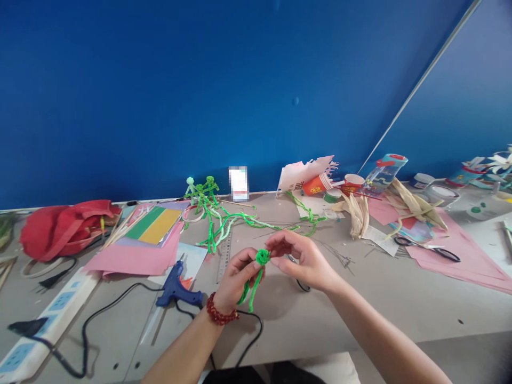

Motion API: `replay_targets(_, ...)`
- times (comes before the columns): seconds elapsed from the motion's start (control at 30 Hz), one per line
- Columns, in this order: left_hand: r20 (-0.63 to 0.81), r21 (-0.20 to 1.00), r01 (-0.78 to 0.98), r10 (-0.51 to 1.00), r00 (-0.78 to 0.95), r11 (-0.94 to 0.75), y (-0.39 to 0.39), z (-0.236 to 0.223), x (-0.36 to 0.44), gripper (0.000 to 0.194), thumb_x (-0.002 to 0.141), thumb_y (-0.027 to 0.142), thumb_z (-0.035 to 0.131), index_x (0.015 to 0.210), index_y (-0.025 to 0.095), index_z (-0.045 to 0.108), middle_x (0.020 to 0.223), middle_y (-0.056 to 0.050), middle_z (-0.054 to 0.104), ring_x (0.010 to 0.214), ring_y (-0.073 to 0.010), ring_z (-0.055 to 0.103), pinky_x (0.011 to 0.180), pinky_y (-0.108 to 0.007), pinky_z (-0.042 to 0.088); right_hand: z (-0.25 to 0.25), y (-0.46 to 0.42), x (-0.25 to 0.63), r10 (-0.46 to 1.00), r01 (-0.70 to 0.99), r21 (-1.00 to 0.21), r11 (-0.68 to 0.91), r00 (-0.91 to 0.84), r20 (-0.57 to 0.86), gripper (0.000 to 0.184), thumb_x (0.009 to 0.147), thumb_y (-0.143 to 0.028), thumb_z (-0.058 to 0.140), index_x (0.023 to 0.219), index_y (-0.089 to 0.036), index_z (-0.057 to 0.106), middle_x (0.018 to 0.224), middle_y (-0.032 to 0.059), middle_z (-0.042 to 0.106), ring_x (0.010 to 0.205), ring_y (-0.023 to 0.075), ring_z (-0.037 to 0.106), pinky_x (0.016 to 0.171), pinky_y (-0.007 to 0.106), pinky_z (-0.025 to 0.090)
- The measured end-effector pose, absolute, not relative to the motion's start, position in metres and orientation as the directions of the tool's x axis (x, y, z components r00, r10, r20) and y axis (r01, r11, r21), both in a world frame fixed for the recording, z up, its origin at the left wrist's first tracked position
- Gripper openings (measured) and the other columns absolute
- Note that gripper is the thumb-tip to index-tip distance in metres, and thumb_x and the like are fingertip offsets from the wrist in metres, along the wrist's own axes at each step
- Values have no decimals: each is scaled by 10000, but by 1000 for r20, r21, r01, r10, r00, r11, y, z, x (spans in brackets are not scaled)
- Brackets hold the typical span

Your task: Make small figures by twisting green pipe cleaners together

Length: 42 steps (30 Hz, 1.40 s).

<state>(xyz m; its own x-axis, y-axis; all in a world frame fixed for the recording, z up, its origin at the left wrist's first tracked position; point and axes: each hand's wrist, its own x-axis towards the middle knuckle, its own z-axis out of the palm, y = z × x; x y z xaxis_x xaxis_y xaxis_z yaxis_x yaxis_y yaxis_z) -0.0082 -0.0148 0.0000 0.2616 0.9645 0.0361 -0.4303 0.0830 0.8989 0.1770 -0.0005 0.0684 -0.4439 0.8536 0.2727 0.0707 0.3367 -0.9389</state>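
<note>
My left hand (236, 280), with a red bead bracelet (219, 314) on its wrist, is closed around a green pipe cleaner (262, 258) whose top is coiled into a small ball; its two tails hang down below the hand. My right hand (300, 256) pinches the coiled end from the right with thumb and fingertips. Both hands hover just above the grey table (360, 304) near its front edge.
A blue glue gun (176, 288) and its black cord lie left of my hands, beside a white power strip (48, 320). Behind are pink and coloured paper sheets (140, 245), a tangle of green pipe cleaners (220, 221), a red bag (64, 226), paper cups (320, 184), dried husks (358, 213) and scissors (428, 248).
</note>
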Motion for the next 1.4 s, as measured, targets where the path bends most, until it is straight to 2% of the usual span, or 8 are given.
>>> replay_targets(0.2,49,919,-392,975,219,41,-17,6,-5,361,720,454,797,709,176,566,539,45,497,442,-64,385,409,-202,239,57,-5,167,862,-57,-979,195,-466,199,197,861,-358,678,949,-184,649,832,35,662,736,159,657,670,270,530)
replay_targets(0.33,54,935,-354,977,208,24,-19,10,-3,370,725,459,789,688,175,554,515,59,447,429,-53,342,406,-199,222,50,-1,164,874,-105,-987,122,-460,157,223,824,-382,708,907,-184,647,812,20,639,690,145,630,619,257,509)
replay_targets(0.5,74,952,-306,984,164,-21,-18,9,-2,384,734,497,765,685,177,559,495,73,388,422,-53,312,410,-197,226,50,-3,166,882,77,-954,291,-407,236,158,835,-304,682,953,-199,671,864,30,650,727,144,604,643,249,499)
replay_targets(0.63,93,957,-282,990,108,-60,-17,3,-1,360,764,485,741,695,175,571,537,60,427,441,-55,342,421,-195,253,51,-10,165,857,200,-871,448,-373,355,285,838,-291,693,1112,-228,646,936,41,669,748,156,623,701,277,520)
replay_targets(0.77,121,960,-269,984,128,-83,-18,0,-2,342,785,474,727,712,174,579,548,56,443,450,-58,351,426,-193,267,48,-12,163,840,288,-799,528,-317,441,225,835,-256,697,1053,-233,647,894,37,685,707,157,623,701,290,516)
replay_targets(1.07,132,951,-299,981,144,-84,-18,4,-2,346,776,467,743,715,174,569,562,59,437,446,-56,368,414,-186,279,50,-10,161,795,278,-752,598,-322,514,103,871,-243,662,971,-225,670,809,30,694,722,167,639,708,286,515)
replay_targets(1.23,198,943,-300,967,162,-143,-18,-1,-3,330,810,459,714,734,169,577,593,49,461,462,-50,362,422,-175,293,50,-8,162,816,218,-803,555,-329,475,277,838,-313,722,1086,-209,655,894,40,680,751,156,629,717,280,522)
replay_targets(1.4,229,946,-270,959,168,-179,-19,-2,-3,327,829,451,697,728,166,572,580,51,445,462,-51,368,426,-172,294,51,-4,161,800,103,-835,541,-369,473,140,870,-325,687,939,-204,696,852,38,658,769,151,603,666,255,509)
